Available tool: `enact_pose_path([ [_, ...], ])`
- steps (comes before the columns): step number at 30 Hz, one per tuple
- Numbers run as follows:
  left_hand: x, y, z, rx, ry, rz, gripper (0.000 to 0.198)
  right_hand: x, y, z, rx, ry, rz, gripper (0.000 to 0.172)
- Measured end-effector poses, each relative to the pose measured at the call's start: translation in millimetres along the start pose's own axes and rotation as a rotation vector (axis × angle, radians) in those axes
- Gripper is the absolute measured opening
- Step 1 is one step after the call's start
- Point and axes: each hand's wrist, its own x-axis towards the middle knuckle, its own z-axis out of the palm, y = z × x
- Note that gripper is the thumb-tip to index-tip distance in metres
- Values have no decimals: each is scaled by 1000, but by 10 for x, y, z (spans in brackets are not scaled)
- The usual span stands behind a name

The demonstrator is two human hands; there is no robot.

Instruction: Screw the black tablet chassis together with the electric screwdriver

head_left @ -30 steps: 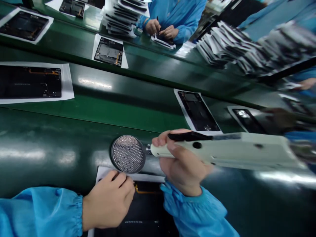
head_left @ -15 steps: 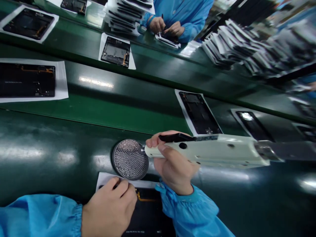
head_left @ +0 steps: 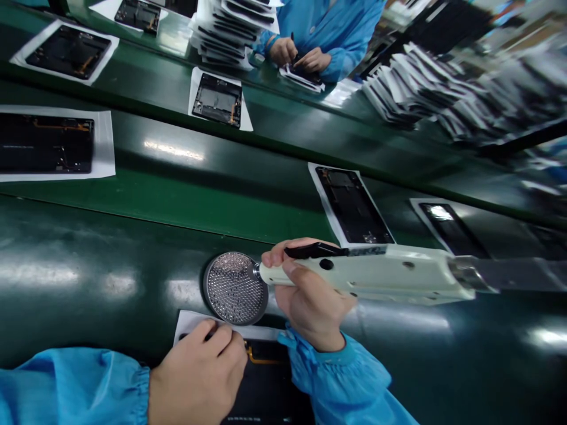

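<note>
My right hand (head_left: 312,295) is closed around a pale electric screwdriver (head_left: 394,273), with its thumb and fingers near the black lever. The driver's metal nose is at the rim of a round grey screw dish (head_left: 235,288), whose perforated top holds many small screws. My left hand (head_left: 201,369) is closed, its fingers curled over the upper edge of a black tablet housing (head_left: 266,383); its fingertips are hidden. An orange flex cable (head_left: 261,358) shows on the housing. Beneath lies a sheet of white paper (head_left: 190,319).
Beyond the dish, a green belt carries a dark housing (head_left: 44,144) on paper at left and another housing (head_left: 354,206) at right. Farther back lies an open housing (head_left: 217,99). A co-worker's hands (head_left: 299,56) work beside a paper-layered stack (head_left: 233,32).
Housings on the nearer belt have shifted slightly left, while those on the farther belt have moved right. Both my hands, the screwdriver and the dish stay almost where they were.
</note>
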Motion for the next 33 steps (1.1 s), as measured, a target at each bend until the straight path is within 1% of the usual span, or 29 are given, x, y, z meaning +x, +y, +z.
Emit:
enact_pose_path([
  [4,3,-6,-4,-5,6,-6,38,3,26,-8,2,-26,0,11],
  [8,-11,-6,10,-13,57,-9,38,-7,-35,-10,23,-30,-7,18],
  [11,-28,-6,22,-21,100,-15,35,-83,-225,-38,36,-55,-27,21],
  [14,-36,-6,29,-31,99,-13,34,-262,-464,-94,7,-111,-34,19],
  [16,-36,-3,32,-42,85,-8,34,-419,-579,-136,-30,-178,2,18],
  [18,-34,2,31,-53,77,-10,34,-571,-635,-176,-70,-247,55,19],
  [20,-31,6,29,-64,78,-12,33,-686,-636,-208,-113,-302,89,21],
  [23,-27,8,26,-73,65,-10,32,-764,-591,-232,-151,-330,101,22],
  [28,-25,10,33,-79,79,-7,32,-763,-546,-222,-159,-338,82,21],
  [33,-31,11,34,-89,70,-3,29,-763,-529,-211,-185,-381,86,23],
])
